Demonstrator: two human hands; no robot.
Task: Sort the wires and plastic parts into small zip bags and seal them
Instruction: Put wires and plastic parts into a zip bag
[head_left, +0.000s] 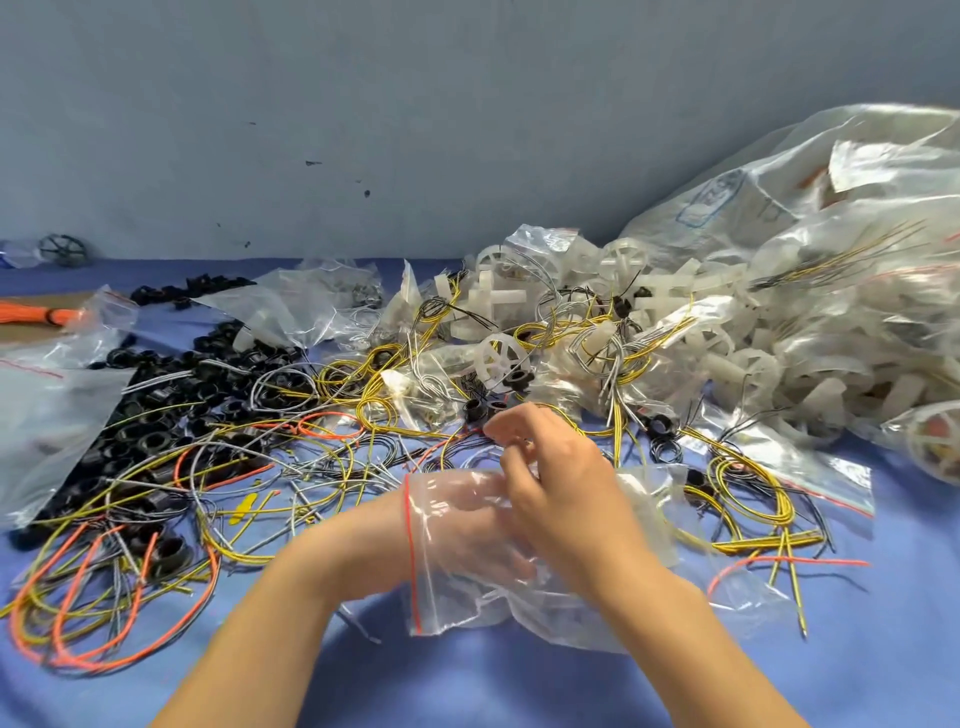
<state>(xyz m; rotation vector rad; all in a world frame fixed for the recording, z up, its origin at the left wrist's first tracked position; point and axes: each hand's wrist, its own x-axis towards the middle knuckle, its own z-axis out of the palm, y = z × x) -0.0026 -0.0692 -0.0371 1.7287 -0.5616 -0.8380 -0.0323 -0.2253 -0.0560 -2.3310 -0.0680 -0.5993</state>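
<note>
Surface: a blue cloth (519, 686) covers the work table, with a grey-blue wall behind it.
Left hand: the left hand (397, 519) is pushed into a small zip bag (457, 608) past the knuckles, the bag's red seal stripe (413, 551) crossing near the wrist. Its fingers show only as a blur through the plastic, so whether they are spread or curled cannot be told.
Right hand: the right hand (566, 493) lies over the far end of the same bag. Its fingers (501, 434) are curled and drawn toward the thumb. Whether they pinch the plastic, a wire or nothing cannot be told.
Zip bag: clear and crumpled, it rests on the cloth at centre, in front of the wire tangle.
Loose wires: yellow, orange and grey wires (332, 467) lie in loops across the cloth, left and right of the hands.
Black parts: a heap of black rings (156, 431) lies at left, partly under the wires.
White parts: white spoked wheels (501, 358) and cross pieces are piled behind the hands, mixed with wires.
Large bag: a big clear bag (831, 312) full of white parts fills the right side.
Spare bags: flat zip bags (47, 426) lie at the left edge.
</note>
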